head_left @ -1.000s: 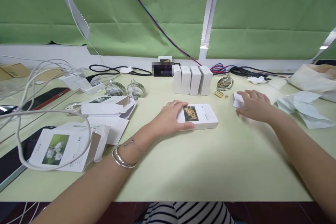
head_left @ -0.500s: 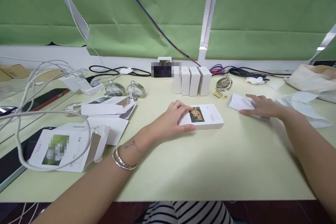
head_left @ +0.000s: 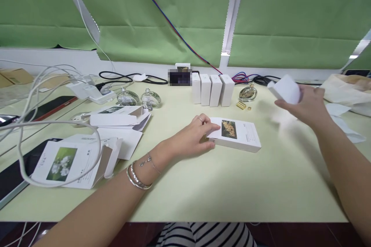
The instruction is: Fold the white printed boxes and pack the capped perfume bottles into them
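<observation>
"Lying where, the flower-printed carton (head_left: 245, 135)?"
"On the table (head_left: 208, 193), contents hidden; the left hand (head_left: 195, 135), fingers parted, is gripping its end. The raised right hand (head_left: 310, 104), fingers curved, is clasping folded white card (head_left: 286, 88)."

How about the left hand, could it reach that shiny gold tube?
Probably yes, after letting go: the left hand holds the yellow-flower box, and the gold tube lies beyond it, with nothing seeming to block the way.
</observation>
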Demonstrator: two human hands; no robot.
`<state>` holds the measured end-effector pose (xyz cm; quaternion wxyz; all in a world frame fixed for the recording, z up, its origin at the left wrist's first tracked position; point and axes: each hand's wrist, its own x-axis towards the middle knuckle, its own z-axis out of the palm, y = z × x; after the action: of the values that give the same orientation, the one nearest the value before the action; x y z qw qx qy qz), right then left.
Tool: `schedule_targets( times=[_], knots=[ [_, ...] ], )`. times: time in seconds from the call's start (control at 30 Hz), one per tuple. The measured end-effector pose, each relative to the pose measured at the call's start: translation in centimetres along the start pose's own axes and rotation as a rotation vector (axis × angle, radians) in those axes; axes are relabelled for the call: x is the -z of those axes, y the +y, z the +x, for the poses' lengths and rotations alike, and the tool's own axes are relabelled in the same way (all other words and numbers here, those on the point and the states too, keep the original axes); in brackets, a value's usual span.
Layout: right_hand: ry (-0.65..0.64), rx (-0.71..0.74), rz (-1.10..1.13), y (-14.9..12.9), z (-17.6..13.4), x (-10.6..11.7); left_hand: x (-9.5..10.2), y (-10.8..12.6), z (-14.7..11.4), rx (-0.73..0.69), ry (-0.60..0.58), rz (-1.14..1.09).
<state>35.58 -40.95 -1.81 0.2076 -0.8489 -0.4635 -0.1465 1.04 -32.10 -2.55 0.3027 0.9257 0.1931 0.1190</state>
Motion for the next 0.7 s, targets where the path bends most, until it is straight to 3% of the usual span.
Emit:
schedule_targets(
  times=[0.07,0.17,0.3,0.4,0.47,0.53,0.7],
  knots=[
    [0.158,0.032,0.213,-2.4,-1.1,0.8,0.0,0.1,0.0,0.016,-0.041,-0.063],
    [0.228,0.389,0.374,-6.0,-3.1,0.7,0.0,0.2,-0.1,0.013,-0.081,-0.211],
    [0.042,0.875,0.305,-9.7,-5.8,-0.5,-0.1,0.0,-0.1,-0.040,-0.049,-0.513],
    [-0.075,1.051,0.262,-11.1,-6.9,-1.1,-0.3,-0.3,0.2,-0.047,0.073,-0.707],
    [-0.145,1.043,0.250,-11.3,-7.1,-1.4,-0.4,-0.8,0.5,0.004,0.197,-0.753],
    [-0.188,0.935,0.237,-10.9,-6.8,-1.7,-0.4,-1.5,0.9,0.070,0.298,-0.740],
    [-0.350,0.688,0.123,-8.3,-4.8,-2.3,0.1,-3.2,1.1,0.217,0.455,-0.518]
  ],
)
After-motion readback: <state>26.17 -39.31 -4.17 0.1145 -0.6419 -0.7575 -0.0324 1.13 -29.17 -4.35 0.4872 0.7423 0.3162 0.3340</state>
